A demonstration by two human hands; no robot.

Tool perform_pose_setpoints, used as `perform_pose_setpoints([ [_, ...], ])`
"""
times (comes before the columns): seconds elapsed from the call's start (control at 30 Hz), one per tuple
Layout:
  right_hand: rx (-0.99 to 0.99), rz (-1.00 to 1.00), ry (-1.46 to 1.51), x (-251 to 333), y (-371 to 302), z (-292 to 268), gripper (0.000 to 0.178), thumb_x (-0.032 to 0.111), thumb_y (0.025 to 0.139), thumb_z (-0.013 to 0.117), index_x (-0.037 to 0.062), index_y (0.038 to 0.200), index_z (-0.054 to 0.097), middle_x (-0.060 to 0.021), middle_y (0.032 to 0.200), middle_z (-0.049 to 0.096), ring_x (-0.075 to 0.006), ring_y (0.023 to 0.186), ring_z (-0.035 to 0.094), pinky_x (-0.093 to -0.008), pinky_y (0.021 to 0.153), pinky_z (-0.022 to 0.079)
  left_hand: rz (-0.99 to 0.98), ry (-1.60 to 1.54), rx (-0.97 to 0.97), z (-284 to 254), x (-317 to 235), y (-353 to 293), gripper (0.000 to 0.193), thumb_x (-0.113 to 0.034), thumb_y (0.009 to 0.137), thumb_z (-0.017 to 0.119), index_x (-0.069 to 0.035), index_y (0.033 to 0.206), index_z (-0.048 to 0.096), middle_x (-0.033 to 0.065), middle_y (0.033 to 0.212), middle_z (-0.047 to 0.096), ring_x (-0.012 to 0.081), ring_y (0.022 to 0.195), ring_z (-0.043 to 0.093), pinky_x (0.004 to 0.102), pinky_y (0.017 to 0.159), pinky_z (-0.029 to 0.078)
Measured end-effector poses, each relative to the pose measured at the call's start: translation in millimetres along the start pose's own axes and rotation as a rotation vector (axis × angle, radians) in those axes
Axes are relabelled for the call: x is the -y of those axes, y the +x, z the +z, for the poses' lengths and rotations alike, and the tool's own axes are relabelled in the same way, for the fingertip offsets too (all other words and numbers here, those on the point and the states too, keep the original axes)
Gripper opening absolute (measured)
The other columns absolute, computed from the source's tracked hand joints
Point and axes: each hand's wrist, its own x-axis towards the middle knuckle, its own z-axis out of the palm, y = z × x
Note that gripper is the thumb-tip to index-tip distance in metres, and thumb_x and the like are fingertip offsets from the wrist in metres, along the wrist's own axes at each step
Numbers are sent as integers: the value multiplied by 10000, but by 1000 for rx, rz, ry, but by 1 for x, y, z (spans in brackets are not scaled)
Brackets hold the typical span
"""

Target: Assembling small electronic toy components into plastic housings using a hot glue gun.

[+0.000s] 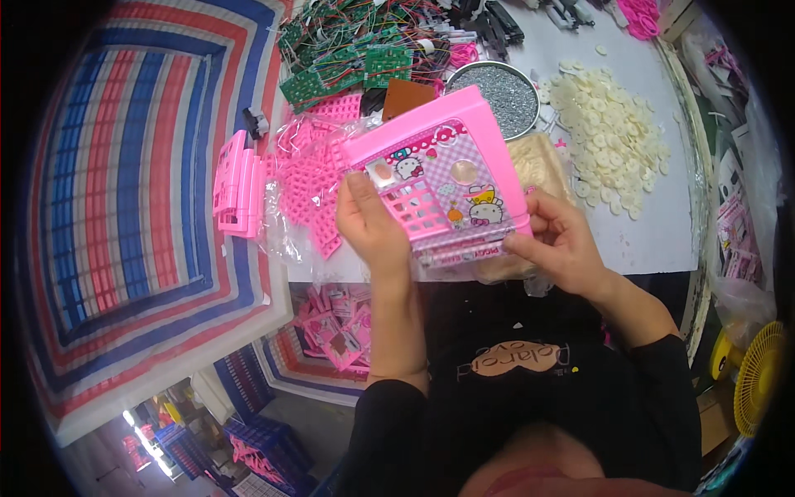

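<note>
Left hand (370,219) and right hand (561,242) both grasp one pink plastic case (501,170), held up over the near part of the white surface (580,45), its printed face turned upward and its sides slanting. The left hand holds the left edge, the thumb lying on the face beside a square pink grid window (416,207); the right hand pinches the lower right corner between thumb and fingers. The face has a checked pattern with cartoon figures and a round patch. Behind the case, to the left, pink grid pieces (306,199) lie in and around clear plastic wrap, and beyond them green circuit boards (387,65) are heaped with tangled wires. A brown block (408,99) sits just beyond the case's upper edge, near a round dish (537,106) full of small grey metal parts (493,93). To the right, a loose pile of cream discs (617,141) spreads over the surface, while a beige bundle (542,161) is partly hidden by the case. At far left, a stack of pink parts (238,186) stands beside striped cloth (128,182); more pink pieces (335,327) lie lower down, and a yellow fan (758,381) is at lower right
</note>
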Motion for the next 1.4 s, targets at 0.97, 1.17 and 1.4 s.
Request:
perform_pose_setpoints([
  [0.97,252,-507,-1488,31,28,-116,466,181,823,725,87,1274,650,-166,1531,462,-400,1362,456,-490,1081,456,639,699,949,-4,43,15,378,13,760,638,-113,1100,747,128,1325,644,406,1329,507,502,1077,417],
  [1.17,270,-452,-1667,38,34,-95,592,267,777,779,71,1306,602,-193,1542,418,-401,1364,450,-484,1078,456,686,788,820,10,22,1,456,84,692,550,-85,1074,733,126,1271,664,395,1284,541,500,1088,394],
  [1.4,255,-464,-1678,23,39,-82,499,246,807,764,31,1237,631,-154,1523,449,-368,1338,478,-431,1058,472,651,762,1020,31,20,-38,467,3,750,651,-51,1213,666,128,1308,625,369,1254,554,494,1041,435],
])
